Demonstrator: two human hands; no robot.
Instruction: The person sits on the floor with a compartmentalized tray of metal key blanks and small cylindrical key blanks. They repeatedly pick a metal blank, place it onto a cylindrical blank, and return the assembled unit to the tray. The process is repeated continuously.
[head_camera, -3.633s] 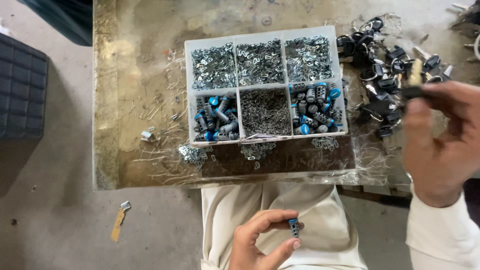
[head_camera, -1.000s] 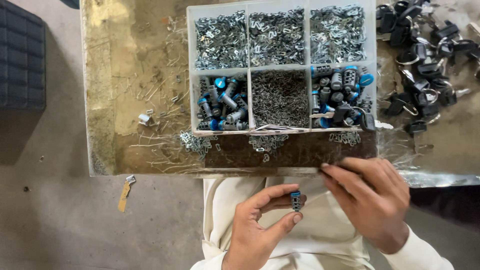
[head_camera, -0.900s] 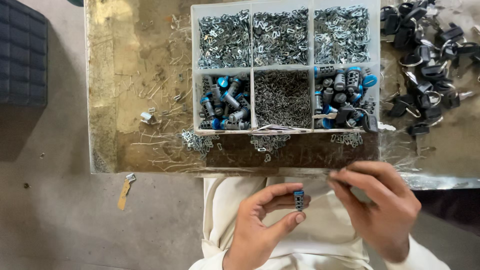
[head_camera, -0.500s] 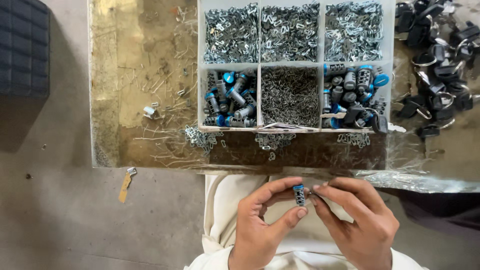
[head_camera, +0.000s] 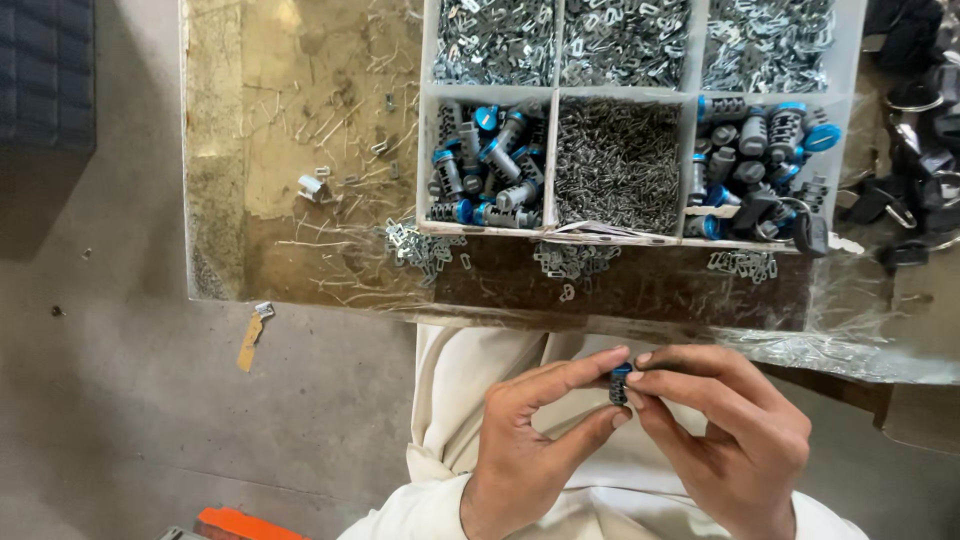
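My left hand (head_camera: 535, 435) and my right hand (head_camera: 725, 430) meet over my lap, fingertips pinching one small grey cylinder with a blue end (head_camera: 620, 383). Most of the cylinder is hidden by the fingers. Just beyond, a white divided tray (head_camera: 690, 130) sits on the worn table (head_camera: 300, 200). Its near compartments hold grey-and-blue cylinders (head_camera: 485, 165), fine metal pins (head_camera: 618, 165) and more cylinders (head_camera: 760, 150); the far ones hold silvery clips (head_camera: 620, 40).
Loose clips (head_camera: 415, 245) lie on the table in front of the tray. Black keys with rings (head_camera: 915, 180) are piled at the right. On the concrete floor lie a small tag (head_camera: 252, 338) and an orange object (head_camera: 245, 523); a dark crate (head_camera: 45, 70) stands at left.
My right hand came down from the key pile at the right to join my left hand on the small cylinder. The view shifted so the tray sits higher.
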